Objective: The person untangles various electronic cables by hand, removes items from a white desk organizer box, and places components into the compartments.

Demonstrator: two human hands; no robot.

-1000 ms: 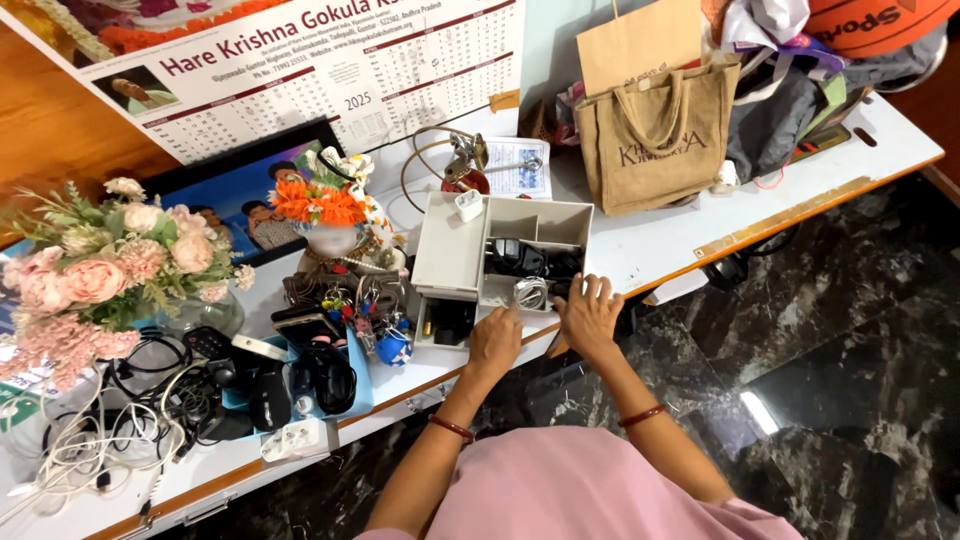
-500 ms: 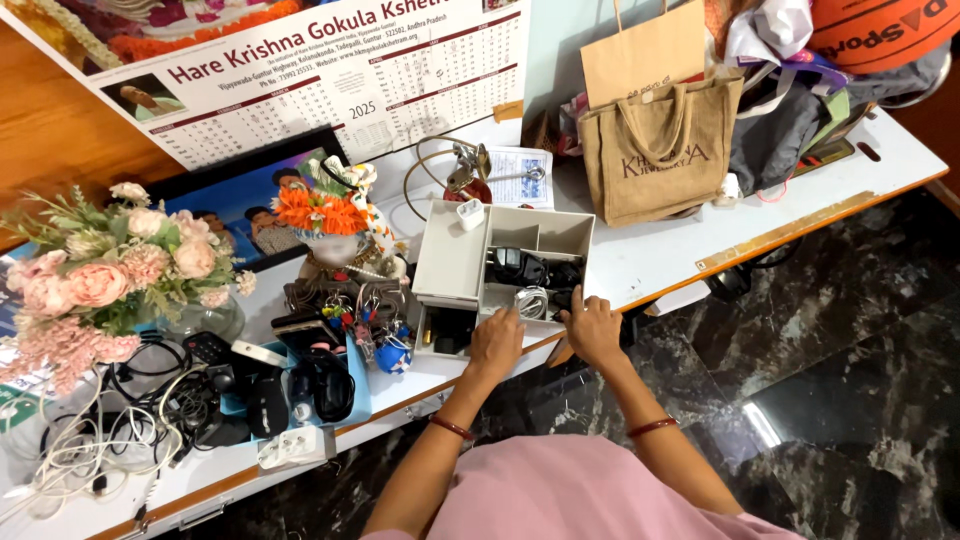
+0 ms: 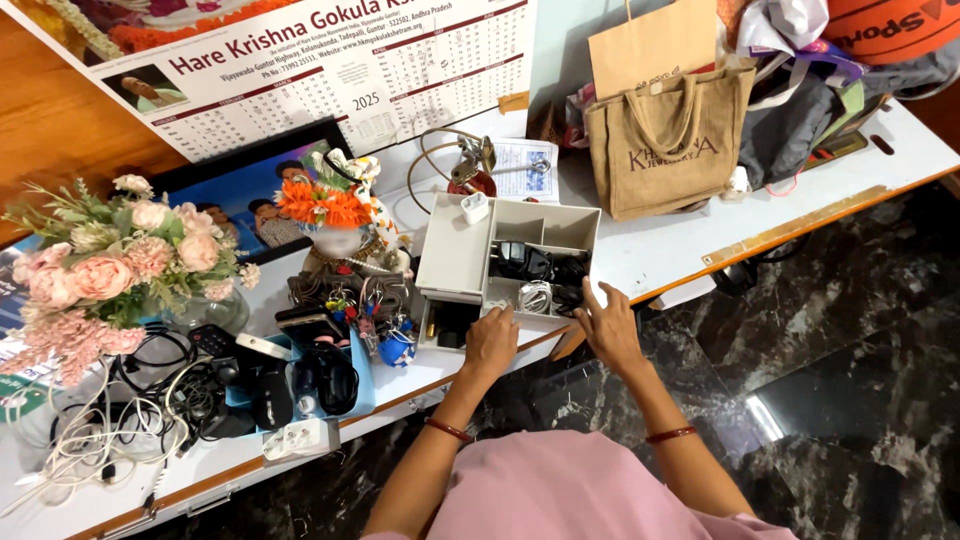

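So both hands are on the near edge of a white organizer box [image 3: 470, 255] sitting on the white surface [image 3: 660, 250]. The left hand [image 3: 491, 343] is curled over the front rim by the small compartment with dark bits in it, fingers bent, though I can't tell if it's actually pinching anything. The right hand [image 3: 608, 325] lies flat and relaxed at the box's right corner, holding nothing. Sorting looks partway: cables [image 3: 540, 272] are already bundled in the right compartment and a white plug [image 3: 474, 207] sits on top, but a tangle of wires [image 3: 150, 400] off to the left is still a mess.
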